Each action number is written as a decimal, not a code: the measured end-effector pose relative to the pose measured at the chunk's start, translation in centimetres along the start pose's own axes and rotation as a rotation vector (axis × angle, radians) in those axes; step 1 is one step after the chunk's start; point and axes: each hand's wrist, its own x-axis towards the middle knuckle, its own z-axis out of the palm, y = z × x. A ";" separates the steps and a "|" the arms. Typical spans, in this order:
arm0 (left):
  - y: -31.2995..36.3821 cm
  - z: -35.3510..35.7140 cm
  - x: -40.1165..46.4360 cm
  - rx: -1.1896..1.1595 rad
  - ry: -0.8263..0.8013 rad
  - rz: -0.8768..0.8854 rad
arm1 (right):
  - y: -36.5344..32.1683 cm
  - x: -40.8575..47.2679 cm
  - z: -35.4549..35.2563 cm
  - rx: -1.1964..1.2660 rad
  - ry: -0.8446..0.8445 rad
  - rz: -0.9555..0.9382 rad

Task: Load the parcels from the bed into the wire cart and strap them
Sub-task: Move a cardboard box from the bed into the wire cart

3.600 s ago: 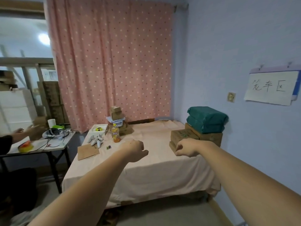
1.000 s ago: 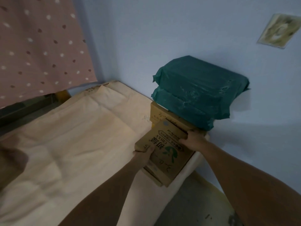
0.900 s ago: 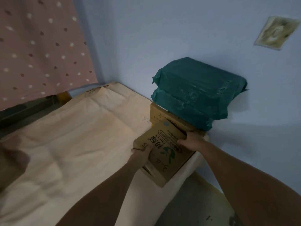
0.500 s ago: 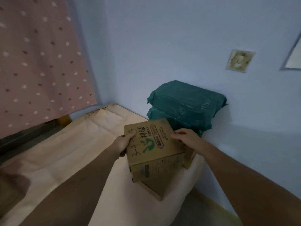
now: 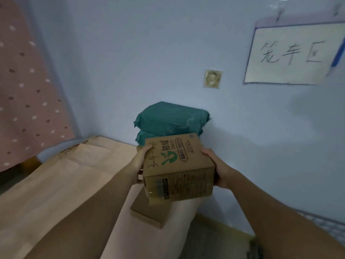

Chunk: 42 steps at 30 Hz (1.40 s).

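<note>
I hold a brown cardboard parcel point(image 5: 177, 165) with a green leaf logo in the air above the bed's corner. My left hand point(image 5: 139, 161) grips its left side and my right hand point(image 5: 218, 165) grips its right side. Behind it, two green plastic-wrapped parcels point(image 5: 171, 118) are stacked against the wall. A flat cardboard box point(image 5: 149, 212) lies on the bed point(image 5: 56, 184) under the lifted parcel. A strip of wire mesh point(image 5: 326, 225), possibly the cart, shows at the right edge.
A blue wall with a white handwritten sign point(image 5: 293, 53) and a wall socket point(image 5: 211, 79) stands behind the bed. A pink dotted curtain point(image 5: 24, 100) hangs at the left. Floor point(image 5: 214, 240) shows beside the bed at the bottom right.
Both hands took hold of the brown parcel on the bed's corner and have lifted it up and toward me. The view has risen with it.
</note>
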 end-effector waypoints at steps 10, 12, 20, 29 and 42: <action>-2.3 20.6 -6.7 -0.138 -0.433 0.180 | 5.3 -20.9 -14.3 0.090 0.310 -0.107; -2.6 25.4 -8.6 -0.042 -0.488 0.162 | 6.6 -25.7 -17.2 0.124 0.373 -0.124; -3.4 43.4 -15.6 0.147 -0.802 0.104 | 11.0 -41.2 -26.8 0.229 0.644 -0.168; -7.4 59.6 -22.2 0.249 -1.054 0.052 | 17.4 -53.4 -33.6 0.383 0.923 -0.195; -15.3 81.2 -34.8 0.361 -1.286 0.041 | 26.3 -71.8 -43.9 0.428 1.168 -0.164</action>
